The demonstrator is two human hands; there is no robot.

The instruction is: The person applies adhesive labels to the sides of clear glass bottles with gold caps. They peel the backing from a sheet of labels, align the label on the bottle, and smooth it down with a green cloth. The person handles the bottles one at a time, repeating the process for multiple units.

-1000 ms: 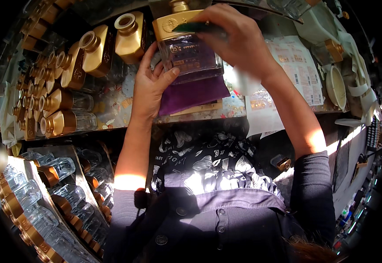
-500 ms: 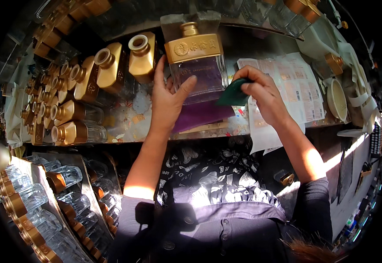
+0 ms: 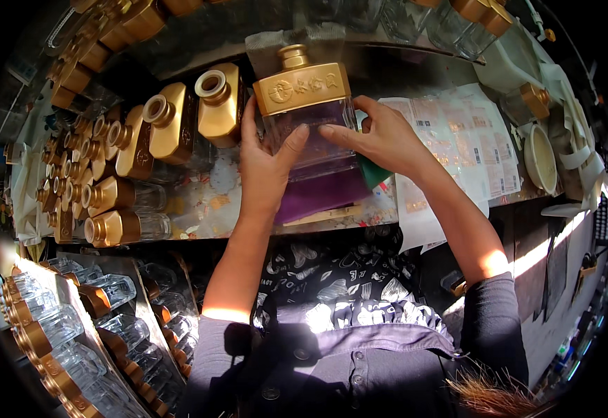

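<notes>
A clear glass bottle (image 3: 311,132) with an embossed gold shoulder and neck is in front of me, its neck pointing away. My left hand (image 3: 265,153) grips its left side, the thumb lying on the front glass. From the right, my right hand (image 3: 384,136) holds the opposite side, its thumb also on the front. Purple sheet material (image 3: 318,194) lies beneath the bottle and shows through the glass. Part of a dark green flat piece (image 3: 373,172) shows below my right hand; whether my hidden fingers still hold it I cannot tell.
Several gold-topped bottles (image 3: 168,122) crowd the left of the worktable (image 3: 210,209). Printed label sheets (image 3: 457,139) overhang the front edge at right, beside a pale oval bowl (image 3: 541,159). Racks of bottles (image 3: 60,313) stand at lower left. More bottles (image 3: 471,28) line the back.
My right hand has moved up and left from beside the bottle onto its right side. The green piece now shows lower, mostly covered. The bottle has shifted slightly left and nearer.
</notes>
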